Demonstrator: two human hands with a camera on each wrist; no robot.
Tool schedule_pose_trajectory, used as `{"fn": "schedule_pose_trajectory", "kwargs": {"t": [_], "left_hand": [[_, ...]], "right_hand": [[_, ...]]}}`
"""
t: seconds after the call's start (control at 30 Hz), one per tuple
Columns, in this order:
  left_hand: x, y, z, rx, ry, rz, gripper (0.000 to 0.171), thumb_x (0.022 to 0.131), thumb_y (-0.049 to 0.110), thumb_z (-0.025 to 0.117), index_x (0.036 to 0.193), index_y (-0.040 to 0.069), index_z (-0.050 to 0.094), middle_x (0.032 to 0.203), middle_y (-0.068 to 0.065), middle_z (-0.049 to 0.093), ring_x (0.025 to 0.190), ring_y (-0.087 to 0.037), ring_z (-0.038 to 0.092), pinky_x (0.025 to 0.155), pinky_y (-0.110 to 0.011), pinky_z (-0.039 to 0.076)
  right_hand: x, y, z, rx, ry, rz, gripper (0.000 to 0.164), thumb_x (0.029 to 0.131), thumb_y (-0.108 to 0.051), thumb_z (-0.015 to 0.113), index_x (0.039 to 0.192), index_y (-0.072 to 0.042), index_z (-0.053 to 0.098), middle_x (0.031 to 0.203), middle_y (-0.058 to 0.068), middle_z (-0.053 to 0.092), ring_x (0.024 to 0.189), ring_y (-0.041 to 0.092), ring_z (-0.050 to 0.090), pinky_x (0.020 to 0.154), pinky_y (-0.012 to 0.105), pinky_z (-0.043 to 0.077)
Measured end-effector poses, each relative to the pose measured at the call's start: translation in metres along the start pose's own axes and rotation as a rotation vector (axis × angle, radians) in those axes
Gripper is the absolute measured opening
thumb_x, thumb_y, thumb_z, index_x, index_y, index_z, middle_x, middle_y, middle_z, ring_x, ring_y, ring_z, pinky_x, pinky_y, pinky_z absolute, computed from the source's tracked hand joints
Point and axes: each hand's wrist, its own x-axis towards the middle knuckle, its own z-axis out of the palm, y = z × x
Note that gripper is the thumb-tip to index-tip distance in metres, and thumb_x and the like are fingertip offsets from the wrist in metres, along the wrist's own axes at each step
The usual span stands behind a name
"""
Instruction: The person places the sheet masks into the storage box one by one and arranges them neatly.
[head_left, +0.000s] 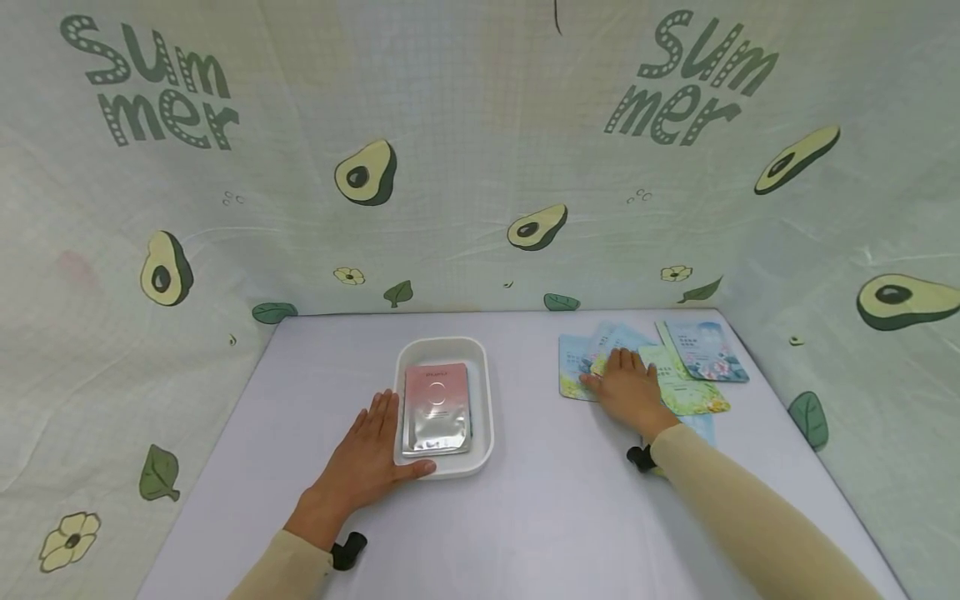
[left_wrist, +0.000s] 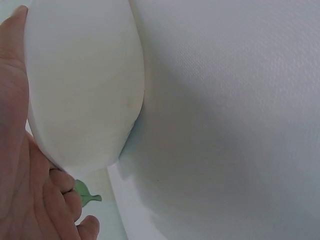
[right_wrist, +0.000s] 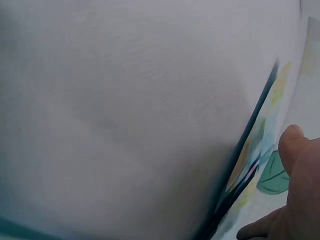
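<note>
A white tray (head_left: 486, 417) stands left of the middle of the table, with pink and silver sheet-mask packets (head_left: 437, 408) stacked inside. My left hand (head_left: 362, 467) lies against its left side, fingers straight and the thumb across the near rim. The left wrist view shows the tray's outer wall (left_wrist: 85, 90) beside that hand. On the right, my right hand (head_left: 630, 392) rests over several overlapping sheet-mask packets, spread fingers on top of them. Blue packets (head_left: 573, 354) stick out to its left and a green one (head_left: 686, 387) to its right. Packet edges (right_wrist: 262, 125) show in the right wrist view.
A blue flowered packet (head_left: 707, 350) lies at the far right, close to the table's edge. White cloth covers the table (head_left: 525, 517). A printed curtain (head_left: 450, 100) with avocados rises behind and along both sides.
</note>
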Motion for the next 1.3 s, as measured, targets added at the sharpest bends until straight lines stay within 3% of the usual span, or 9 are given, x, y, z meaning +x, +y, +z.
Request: {"fn": "schedule_pose_trajectory", "kwargs": {"t": [0.1, 0.23, 0.47, 0.67, 0.8, 0.9, 1.03, 1.17, 1.3], "left_hand": [[0.000, 0.000, -0.001, 0.002, -0.001, 0.001, 0.132, 0.085, 0.086, 0.060, 0.164, -0.009, 0.016, 0.173, -0.027, 0.018, 0.162, -0.043, 0.015, 0.131, -0.058, 0.023], [-0.001, 0.001, -0.002, -0.003, -0.003, -0.004, 0.131, 0.085, 0.085, 0.062, 0.165, -0.009, 0.016, 0.173, -0.027, 0.018, 0.162, -0.043, 0.016, 0.131, -0.058, 0.024], [-0.002, 0.001, -0.003, -0.015, -0.006, -0.014, 0.129, 0.086, 0.081, 0.066, 0.165, -0.007, 0.015, 0.174, -0.026, 0.018, 0.162, -0.043, 0.015, 0.130, -0.057, 0.024], [-0.002, -0.001, -0.001, -0.022, -0.005, -0.014, 0.128, 0.086, 0.078, 0.069, 0.165, -0.008, 0.016, 0.173, -0.026, 0.019, 0.162, -0.043, 0.015, 0.130, -0.057, 0.024], [-0.001, -0.003, 0.000, -0.018, 0.000, -0.001, 0.131, 0.085, 0.085, 0.062, 0.165, -0.007, 0.015, 0.174, -0.025, 0.018, 0.163, -0.041, 0.015, 0.131, -0.056, 0.024], [0.000, -0.004, 0.001, -0.019, 0.010, 0.014, 0.132, 0.084, 0.086, 0.062, 0.166, -0.007, 0.015, 0.174, -0.025, 0.017, 0.163, -0.040, 0.014, 0.131, -0.055, 0.024], [0.001, -0.005, 0.002, -0.029, 0.023, 0.024, 0.129, 0.085, 0.080, 0.068, 0.166, -0.007, 0.015, 0.174, -0.026, 0.018, 0.163, -0.041, 0.015, 0.130, -0.056, 0.025], [0.001, -0.006, 0.003, -0.036, 0.019, 0.019, 0.129, 0.085, 0.079, 0.068, 0.166, -0.006, 0.015, 0.174, -0.025, 0.017, 0.163, -0.040, 0.015, 0.131, -0.055, 0.024], [0.002, -0.005, 0.003, -0.040, 0.012, 0.021, 0.130, 0.085, 0.083, 0.064, 0.166, -0.006, 0.014, 0.175, -0.024, 0.016, 0.163, -0.040, 0.013, 0.131, -0.055, 0.023]], "right_hand": [[-0.004, 0.007, 0.001, 0.012, -0.070, 0.028, 0.099, 0.110, -0.061, 0.039, 0.158, 0.021, 0.014, 0.166, 0.043, 0.013, 0.155, 0.061, 0.010, 0.121, 0.081, 0.007], [-0.007, 0.006, 0.005, 0.020, -0.098, -0.022, 0.095, 0.111, -0.059, 0.038, 0.158, 0.020, 0.016, 0.166, 0.042, 0.014, 0.156, 0.059, 0.010, 0.124, 0.078, 0.007], [-0.019, -0.007, 0.015, 0.033, -0.080, -0.200, 0.083, 0.112, -0.051, 0.043, 0.159, 0.016, 0.027, 0.168, 0.036, 0.023, 0.157, 0.055, 0.018, 0.125, 0.074, 0.016], [-0.040, -0.017, 0.017, 0.014, -0.122, -0.369, 0.080, 0.110, -0.053, 0.049, 0.159, 0.009, 0.036, 0.168, 0.029, 0.032, 0.157, 0.049, 0.026, 0.126, 0.070, 0.020], [-0.041, -0.017, 0.012, -0.008, -0.102, -0.436, 0.074, 0.109, -0.051, 0.053, 0.157, 0.004, 0.044, 0.163, 0.025, 0.043, 0.153, 0.047, 0.037, 0.125, 0.066, 0.029], [-0.027, -0.009, 0.003, -0.006, -0.035, -0.415, 0.073, 0.106, -0.048, 0.060, 0.156, 0.003, 0.046, 0.157, 0.027, 0.050, 0.146, 0.050, 0.045, 0.119, 0.067, 0.037], [0.006, 0.013, -0.006, -0.027, 0.016, -0.272, 0.095, 0.096, -0.060, 0.070, 0.159, 0.004, 0.039, 0.150, 0.033, 0.049, 0.136, 0.054, 0.047, 0.109, 0.070, 0.044], [0.031, 0.031, -0.010, -0.045, -0.049, -0.161, 0.120, 0.082, -0.077, 0.074, 0.162, 0.003, 0.034, 0.146, 0.035, 0.045, 0.127, 0.054, 0.044, 0.097, 0.069, 0.047], [0.039, 0.036, -0.012, -0.015, -0.098, -0.134, 0.123, 0.077, -0.077, 0.079, 0.160, 0.003, 0.037, 0.147, 0.036, 0.041, 0.126, 0.054, 0.042, 0.096, 0.070, 0.045]]}}
